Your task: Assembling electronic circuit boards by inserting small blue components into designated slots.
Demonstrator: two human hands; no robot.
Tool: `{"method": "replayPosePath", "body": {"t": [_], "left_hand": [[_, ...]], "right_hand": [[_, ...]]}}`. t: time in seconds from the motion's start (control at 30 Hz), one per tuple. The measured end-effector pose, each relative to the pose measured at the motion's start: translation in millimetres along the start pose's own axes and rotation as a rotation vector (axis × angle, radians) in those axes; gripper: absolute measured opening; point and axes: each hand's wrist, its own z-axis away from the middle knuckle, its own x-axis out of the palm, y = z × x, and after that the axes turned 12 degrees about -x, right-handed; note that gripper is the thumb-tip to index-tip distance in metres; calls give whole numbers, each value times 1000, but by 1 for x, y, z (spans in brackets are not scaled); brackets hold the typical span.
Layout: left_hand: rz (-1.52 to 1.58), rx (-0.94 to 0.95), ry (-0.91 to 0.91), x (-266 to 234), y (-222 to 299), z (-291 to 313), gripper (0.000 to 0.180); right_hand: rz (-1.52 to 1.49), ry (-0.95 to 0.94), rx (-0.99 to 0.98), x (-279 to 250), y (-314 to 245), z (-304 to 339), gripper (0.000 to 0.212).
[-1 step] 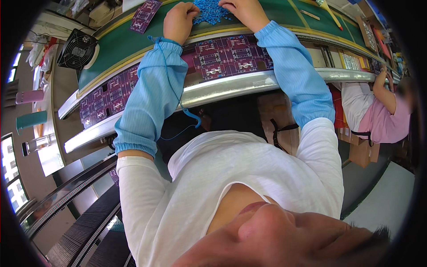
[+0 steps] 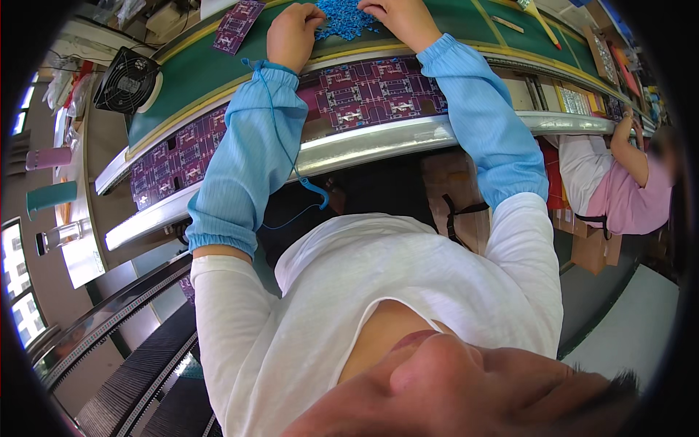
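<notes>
A heap of small bright-blue parts point(image 2: 344, 20) lies on the green work surface point(image 2: 191, 95) at the top of the view. At the heap's left edge is my left hand point(image 2: 293, 36), its fingers curled and pressed together. My right hand point(image 2: 405, 20) reaches in from the other side, thumb and fingertips pinched at the heap's right edge. Whatever sits between the fingertips is too small to make out. Below my wrists, purple circuit boards point(image 2: 382, 91) lie in a row along a metal rail point(image 2: 378, 138). Another purple circuit board point(image 2: 237, 26) rests left of my left hand.
A black fan point(image 2: 128, 80) stands at the left end of the bench. On the right lie a brush point(image 2: 539, 25) and a small flat strip point(image 2: 507, 25). A person in pink point(image 2: 632, 191) sits further right along the rail. A blue cord point(image 2: 275, 120) hangs from my left wrist.
</notes>
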Motion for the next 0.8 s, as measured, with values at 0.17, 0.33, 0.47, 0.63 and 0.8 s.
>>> {"method": "replayPosePath", "body": {"t": [0.17,0.33,0.47,0.63,0.8], "left_hand": [[5,1,12,-7,18,-1,9],[-14,57,18,-6,26,-3,5],[20,-30,-155,-38,21,21,10],[157,-104,-496,-67,70,63,10],[64,-191,-839,-84,93,92,15]], "right_hand": [[-57,41,19,-2,0,2,11],[-46,3,17,-5,3,4,9],[-169,50,-111,17,-1,-12,9],[-289,-34,6,-3,4,4,13],[-330,-326,-20,-39,-22,26,13]]}}
